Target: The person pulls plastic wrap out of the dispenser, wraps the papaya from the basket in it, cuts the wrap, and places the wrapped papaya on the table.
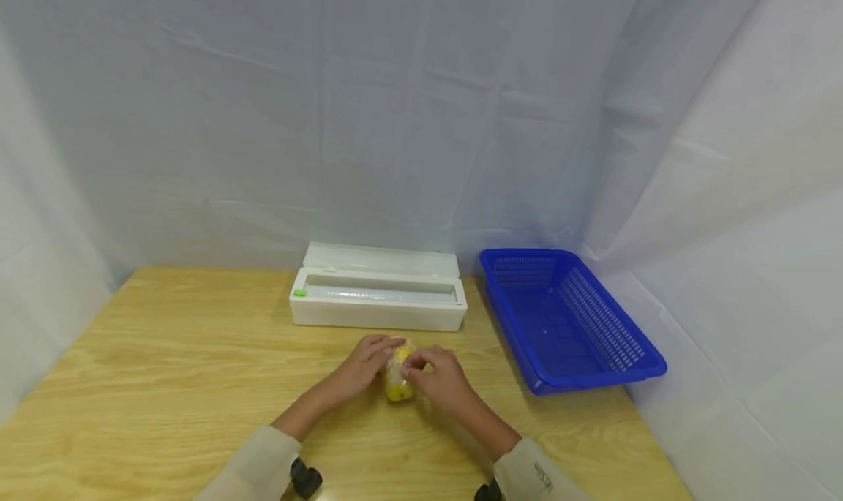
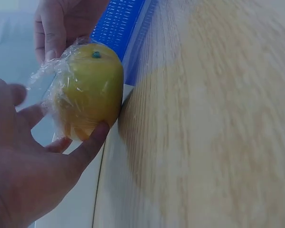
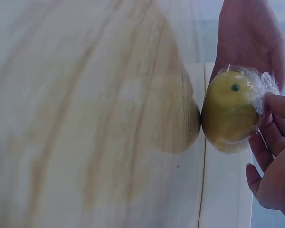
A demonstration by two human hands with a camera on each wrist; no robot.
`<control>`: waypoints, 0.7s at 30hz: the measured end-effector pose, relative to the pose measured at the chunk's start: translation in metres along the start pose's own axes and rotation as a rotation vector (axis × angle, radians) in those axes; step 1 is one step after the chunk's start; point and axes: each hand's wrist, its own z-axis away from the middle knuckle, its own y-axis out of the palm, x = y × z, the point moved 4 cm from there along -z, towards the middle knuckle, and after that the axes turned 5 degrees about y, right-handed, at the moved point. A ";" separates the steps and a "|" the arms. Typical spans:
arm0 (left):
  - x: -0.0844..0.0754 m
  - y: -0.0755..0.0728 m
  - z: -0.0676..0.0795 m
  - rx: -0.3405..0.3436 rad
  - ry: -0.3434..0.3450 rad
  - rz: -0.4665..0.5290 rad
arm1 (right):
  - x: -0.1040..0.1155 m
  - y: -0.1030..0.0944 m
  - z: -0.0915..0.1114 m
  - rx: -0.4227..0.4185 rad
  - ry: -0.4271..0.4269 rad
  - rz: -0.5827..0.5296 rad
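Note:
A yellow fruit (image 1: 399, 392) with a small green stem spot lies on the wooden table, wrapped in clear cling film (image 3: 267, 83). My left hand (image 1: 361, 370) holds it from the left; in the left wrist view the thumb (image 2: 98, 135) rests against the fruit's lower side and the other fingers are spread near the film. From the right, my right hand (image 1: 443, 378) pinches the bunched film between thumb and forefinger, as the right wrist view shows. The film gathers in loose crinkles on the fruit's upper side.
Behind the hands stands a white box (image 1: 378, 314) with its lid raised, holding a roll of cling film (image 1: 382, 295) and a green tab (image 1: 300, 292). A blue plastic basket (image 1: 520, 340) sits at the right edge of the table (image 1: 165, 369). White sheeting (image 1: 369, 121) hangs around.

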 end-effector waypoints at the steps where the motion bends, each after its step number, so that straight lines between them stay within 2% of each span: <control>1: 0.000 0.000 0.000 0.011 -0.011 -0.004 | 0.001 0.000 0.001 -0.007 -0.013 0.000; 7: 0.005 0.001 0.004 0.066 -0.007 -0.026 | 0.003 -0.001 0.003 -0.043 -0.041 0.032; 11: 0.005 0.002 0.007 0.065 0.006 -0.015 | 0.001 -0.001 0.003 -0.022 0.013 0.031; 15: 0.007 0.003 0.006 0.041 0.013 -0.011 | 0.001 -0.002 0.003 0.001 0.011 0.071; 21: 0.007 0.003 0.004 -0.048 0.011 -0.014 | 0.001 -0.003 0.001 -0.033 -0.097 0.278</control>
